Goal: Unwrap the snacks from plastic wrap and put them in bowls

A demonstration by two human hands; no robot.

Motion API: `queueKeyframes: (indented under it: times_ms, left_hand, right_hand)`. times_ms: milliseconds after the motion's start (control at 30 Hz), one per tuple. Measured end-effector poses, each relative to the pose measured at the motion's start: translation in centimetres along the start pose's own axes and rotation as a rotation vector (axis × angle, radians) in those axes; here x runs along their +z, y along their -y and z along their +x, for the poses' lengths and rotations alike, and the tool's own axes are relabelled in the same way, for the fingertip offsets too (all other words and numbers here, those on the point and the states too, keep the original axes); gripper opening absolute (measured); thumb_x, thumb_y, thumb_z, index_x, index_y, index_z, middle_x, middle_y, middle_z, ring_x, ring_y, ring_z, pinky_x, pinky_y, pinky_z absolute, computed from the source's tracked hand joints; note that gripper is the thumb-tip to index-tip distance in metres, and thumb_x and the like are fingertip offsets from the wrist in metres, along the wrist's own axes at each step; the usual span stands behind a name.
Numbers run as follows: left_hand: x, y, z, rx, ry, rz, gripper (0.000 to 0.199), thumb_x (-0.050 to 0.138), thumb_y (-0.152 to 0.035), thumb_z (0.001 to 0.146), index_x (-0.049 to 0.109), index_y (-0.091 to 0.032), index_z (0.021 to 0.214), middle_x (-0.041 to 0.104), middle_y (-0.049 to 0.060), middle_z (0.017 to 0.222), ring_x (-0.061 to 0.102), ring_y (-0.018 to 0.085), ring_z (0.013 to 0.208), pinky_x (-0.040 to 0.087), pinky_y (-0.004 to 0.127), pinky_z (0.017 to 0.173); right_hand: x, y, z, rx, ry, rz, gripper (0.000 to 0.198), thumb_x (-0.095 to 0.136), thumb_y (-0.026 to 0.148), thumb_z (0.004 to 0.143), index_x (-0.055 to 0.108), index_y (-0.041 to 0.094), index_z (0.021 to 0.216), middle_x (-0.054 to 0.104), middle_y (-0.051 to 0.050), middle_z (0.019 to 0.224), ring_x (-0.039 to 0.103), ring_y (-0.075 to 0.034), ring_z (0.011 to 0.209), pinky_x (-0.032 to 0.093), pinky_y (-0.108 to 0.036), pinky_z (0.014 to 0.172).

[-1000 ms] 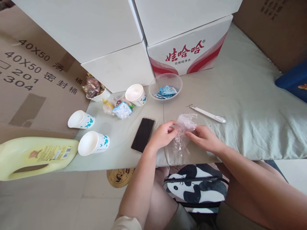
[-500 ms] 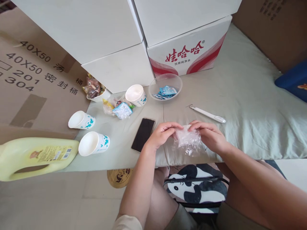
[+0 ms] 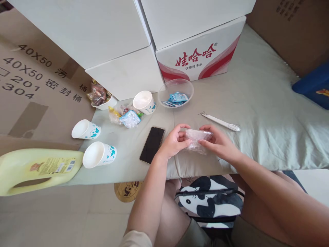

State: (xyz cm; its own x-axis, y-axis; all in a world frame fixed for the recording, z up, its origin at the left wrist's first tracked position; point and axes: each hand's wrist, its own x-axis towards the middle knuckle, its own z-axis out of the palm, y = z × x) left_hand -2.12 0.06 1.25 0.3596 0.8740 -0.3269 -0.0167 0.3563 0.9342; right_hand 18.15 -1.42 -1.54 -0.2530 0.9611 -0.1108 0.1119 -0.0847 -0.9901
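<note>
Between my hands is a crinkled clear plastic bag (image 3: pixel 196 140), folded into a small packet. My left hand (image 3: pixel 175 141) grips its left end, thumb on the near face and fingers behind. On the right end, my right hand (image 3: pixel 220 143) pinches it the same way. Left of my left hand lies a black-screened phone (image 3: pixel 152 144). A white utility knife (image 3: pixel 221 122) rests beyond my right hand. Farther back, a clear plastic bowl (image 3: pixel 164 90) contains several blue packets (image 3: pixel 177 97).
Paper cups (image 3: pixel 100 154) stand at the left, near a yellow jug (image 3: pixel 55 168) lying on its side. Wrapped snacks (image 3: pixel 130 118) lie beside another cup (image 3: pixel 144 102). White boxes (image 3: pixel 200 61) line the back of the cloth-covered surface (image 3: pixel 264 127). A blue object (image 3: pixel 312 87) is at far right.
The loose plastic hanging below my fingers is now gathered into a flatter, more compact packet. Both thumbs have moved onto its near side. The view has shifted slightly.
</note>
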Motion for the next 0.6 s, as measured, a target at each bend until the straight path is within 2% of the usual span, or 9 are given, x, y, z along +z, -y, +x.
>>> queueKeyframes:
  times_ms: [100, 167, 200, 233, 267, 400, 433, 500, 600]
  left_hand:
    - [0.2, 0.2, -0.2, 0.006, 0.001, 0.039, 0.061, 0.083, -0.034, 0.066, 0.054, -0.022, 0.118, 0.067, 0.001, 0.094, 0.061, 0.011, 0.077, 0.047, 0.023, 0.071]
    - [0.0, 0.6, -0.1, -0.005, 0.009, 0.124, 0.052, 0.083, -0.036, 0.066, 0.059, -0.02, 0.11, 0.067, 0.002, 0.093, 0.061, 0.012, 0.076, 0.046, 0.023, 0.069]
    - [-0.3, 0.7, -0.1, 0.013, -0.038, 0.177, 0.046, 0.082, -0.037, 0.066, 0.061, -0.019, 0.103, 0.066, 0.001, 0.088, 0.059, 0.012, 0.073, 0.045, 0.022, 0.066]
    - [-0.8, 0.7, 0.1, 0.059, -0.147, 0.217, 0.04, 0.081, -0.037, 0.067, 0.062, -0.018, 0.096, 0.064, 0.0, 0.081, 0.057, 0.011, 0.07, 0.044, 0.022, 0.064]
    - [-1.5, 0.7, 0.2, 0.133, -0.31, 0.246, 0.035, 0.079, -0.038, 0.068, 0.061, -0.018, 0.09, 0.06, -0.002, 0.076, 0.055, 0.011, 0.067, 0.043, 0.022, 0.062]
    - [-5.6, -0.5, 0.3, 0.532, -1.187, 0.232, 0.021, 0.063, -0.029, 0.075, 0.05, -0.02, 0.089, 0.054, -0.003, 0.08, 0.053, 0.01, 0.071, 0.044, 0.021, 0.068]
    - [-6.5, -0.8, 0.1, 0.566, -1.317, 0.26, 0.018, 0.059, -0.026, 0.075, 0.048, -0.02, 0.088, 0.051, -0.003, 0.08, 0.052, 0.009, 0.071, 0.044, 0.021, 0.069]
    - [-7.9, -1.1, -0.2, 0.578, -1.431, 0.316, 0.015, 0.056, -0.024, 0.076, 0.044, -0.021, 0.085, 0.048, -0.004, 0.078, 0.049, 0.009, 0.07, 0.043, 0.021, 0.068]
    - [-8.6, -0.7, -0.9, 0.546, -1.425, 0.446, 0.014, 0.057, -0.024, 0.075, 0.044, -0.02, 0.081, 0.045, -0.004, 0.075, 0.045, 0.009, 0.067, 0.041, 0.022, 0.067]
  right_hand:
    - [0.2, 0.5, -0.2, -0.015, 0.089, -0.158, 0.02, 0.061, 0.041, 0.085, 0.059, 0.021, 0.09, 0.059, 0.001, 0.07, 0.053, -0.013, 0.06, 0.042, -0.026, 0.056]
    - [0.5, 0.9, -0.3, -0.079, 0.086, -0.226, 0.016, 0.058, 0.037, 0.086, 0.06, 0.021, 0.088, 0.06, 0.001, 0.07, 0.054, -0.013, 0.062, 0.041, -0.025, 0.058]
    - [0.6, 1.0, -0.2, -0.099, 0.081, -0.243, 0.016, 0.057, 0.036, 0.087, 0.061, 0.021, 0.089, 0.061, 0.001, 0.071, 0.054, -0.013, 0.063, 0.041, -0.025, 0.059]
    - [0.7, 1.1, -0.1, -0.104, 0.08, -0.252, 0.017, 0.055, 0.036, 0.087, 0.061, 0.021, 0.092, 0.061, 0.0, 0.072, 0.054, -0.013, 0.063, 0.041, -0.025, 0.059]
    - [0.8, 1.2, 0.0, -0.097, 0.087, -0.261, 0.019, 0.053, 0.037, 0.089, 0.06, 0.021, 0.094, 0.061, 0.0, 0.071, 0.054, -0.013, 0.063, 0.041, -0.025, 0.059]
    - [1.1, 1.0, 0.5, -0.061, 0.21, -0.382, 0.018, 0.046, 0.031, 0.092, 0.059, 0.02, 0.089, 0.062, -0.001, 0.072, 0.053, -0.014, 0.063, 0.039, -0.027, 0.062]
    - [1.2, 0.9, 0.6, -0.079, 0.257, -0.438, 0.018, 0.045, 0.028, 0.092, 0.06, 0.02, 0.088, 0.064, -0.002, 0.075, 0.054, -0.014, 0.066, 0.038, -0.027, 0.063]
    - [1.4, 0.9, 0.7, -0.131, 0.349, -0.562, 0.016, 0.046, 0.023, 0.09, 0.061, 0.019, 0.085, 0.068, -0.004, 0.082, 0.057, -0.015, 0.072, 0.036, -0.028, 0.067]
    - [1.8, 1.1, 0.8, -0.192, 0.441, -0.714, 0.016, 0.048, 0.019, 0.089, 0.063, 0.019, 0.083, 0.07, -0.005, 0.085, 0.059, -0.017, 0.076, 0.034, -0.03, 0.07]
